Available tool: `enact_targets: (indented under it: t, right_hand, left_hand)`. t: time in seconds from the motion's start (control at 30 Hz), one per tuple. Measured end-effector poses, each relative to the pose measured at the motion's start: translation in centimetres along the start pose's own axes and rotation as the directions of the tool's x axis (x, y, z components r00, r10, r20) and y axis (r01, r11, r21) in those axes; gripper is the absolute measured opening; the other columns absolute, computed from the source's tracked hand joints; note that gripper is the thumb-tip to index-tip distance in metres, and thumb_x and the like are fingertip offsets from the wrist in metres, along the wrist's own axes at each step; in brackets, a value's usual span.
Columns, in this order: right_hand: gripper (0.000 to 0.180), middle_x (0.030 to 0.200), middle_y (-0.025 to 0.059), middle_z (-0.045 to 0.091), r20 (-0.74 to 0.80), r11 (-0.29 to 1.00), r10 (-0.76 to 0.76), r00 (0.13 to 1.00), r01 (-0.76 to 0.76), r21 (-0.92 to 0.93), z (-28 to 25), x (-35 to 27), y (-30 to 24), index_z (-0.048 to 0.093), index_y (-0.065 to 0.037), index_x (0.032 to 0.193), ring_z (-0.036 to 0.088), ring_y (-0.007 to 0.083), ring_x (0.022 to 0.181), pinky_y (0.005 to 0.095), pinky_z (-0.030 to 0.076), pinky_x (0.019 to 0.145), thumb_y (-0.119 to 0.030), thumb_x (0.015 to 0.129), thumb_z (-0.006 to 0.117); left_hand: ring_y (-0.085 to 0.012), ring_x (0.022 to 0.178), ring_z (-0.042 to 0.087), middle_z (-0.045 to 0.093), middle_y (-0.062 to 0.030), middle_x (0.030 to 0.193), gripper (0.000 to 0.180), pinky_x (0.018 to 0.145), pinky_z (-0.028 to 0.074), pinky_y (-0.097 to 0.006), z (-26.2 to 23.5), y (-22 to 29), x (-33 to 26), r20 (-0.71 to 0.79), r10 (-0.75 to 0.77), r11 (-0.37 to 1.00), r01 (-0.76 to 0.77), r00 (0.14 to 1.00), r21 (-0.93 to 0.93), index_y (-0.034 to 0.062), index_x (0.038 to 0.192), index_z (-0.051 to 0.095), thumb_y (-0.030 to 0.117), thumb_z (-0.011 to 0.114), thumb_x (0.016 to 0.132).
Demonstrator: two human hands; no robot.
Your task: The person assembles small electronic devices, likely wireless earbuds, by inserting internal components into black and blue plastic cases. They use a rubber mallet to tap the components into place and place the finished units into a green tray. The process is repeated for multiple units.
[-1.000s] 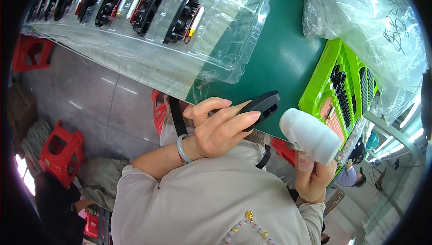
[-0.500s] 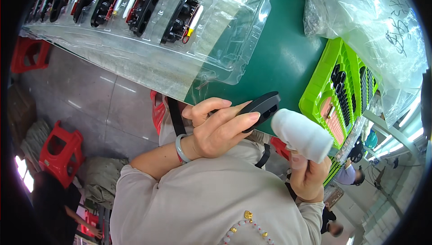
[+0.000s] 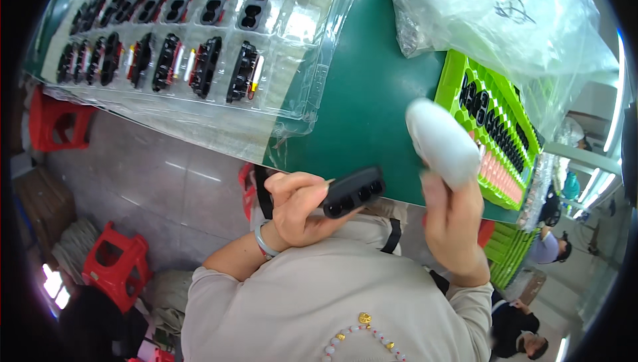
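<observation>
My left hand (image 3: 297, 210) grips a long black plastic housing (image 3: 354, 192) with rounded ends, fingers and thumb at its left end. Round recesses show along the side of the housing that is turned towards me. To the right, my right hand (image 3: 455, 219) is closed on a white cloth-like wad (image 3: 442, 141), bulging above the fingers and smeared by motion. The wad is apart from the housing, above and to its right. Whether a finger is inside the wad is hidden. Both hands are over the near edge of the green table (image 3: 362, 93).
At the left, a clear plastic tray (image 3: 282, 90) holds rows of black housings with red wires. A bright green tray (image 3: 449, 78) with black parts stands at the right, beneath a clear plastic bag (image 3: 492, 13). Red stools (image 3: 114, 259) and other people are around.
The housing has moved left and down and turned, showing more of its recesses. My right hand has lifted the white wad up, away from the housing. The view has shifted, showing more of the clear tray.
</observation>
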State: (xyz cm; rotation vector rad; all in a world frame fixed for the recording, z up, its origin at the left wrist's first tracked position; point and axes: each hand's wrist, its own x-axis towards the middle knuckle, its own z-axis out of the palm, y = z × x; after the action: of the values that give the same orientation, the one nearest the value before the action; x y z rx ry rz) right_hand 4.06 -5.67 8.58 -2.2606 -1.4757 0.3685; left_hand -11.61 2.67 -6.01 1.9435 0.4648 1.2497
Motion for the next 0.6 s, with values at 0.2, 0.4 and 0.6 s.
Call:
enact_targets:
  t: [0.2,0.4,0.6]
  right_hand:
    - [0.055,0.108,0.0205,0.048,-0.284,0.997,0.072,0.956,-0.065,0.036,7.4,5.9,2.1,0.039,0.006,0.128,0.053,0.0385,0.091,0.0450,0.043,0.079,-0.004,0.080,0.063]
    - [0.038,0.109,0.0213,0.054,-0.343,0.995,-0.057,0.937,0.083,0.062,2.7,3.9,1.9,0.052,0.004,0.118,0.056,0.0346,0.093,0.0379,0.044,0.084,-0.014,0.086,0.057]
    - [0.050,0.112,0.0210,0.058,-0.249,0.758,-0.220,0.943,0.326,0.565,-2.5,-3.1,4.3,0.054,0.009,0.114,0.059,0.0335,0.098,0.0372,0.043,0.088,-0.033,0.093,0.039]
  left_hand:
    - [-0.0265,0.099,0.059,0.054,-0.0245,0.112,0.084,0.082,0.047,-0.032,-1.2,1.3,2.9,0.070,-0.064,0.795,0.093,0.996,-0.600,-0.0047,0.137,0.012,-0.003,0.069,0.075]
    - [-0.0230,0.104,0.057,0.055,-0.0196,0.112,0.083,0.089,0.045,-0.031,0.1,1.8,5.0,0.168,-0.147,0.697,0.222,0.975,-0.682,-0.0046,0.138,0.011,-0.006,0.066,0.076]
    - [-0.0198,0.096,0.060,0.058,-0.0170,0.104,0.085,0.085,0.046,-0.030,3.1,3.9,6.7,0.438,-0.068,0.669,0.367,0.896,-0.646,-0.0006,0.140,0.012,-0.006,0.067,0.075]
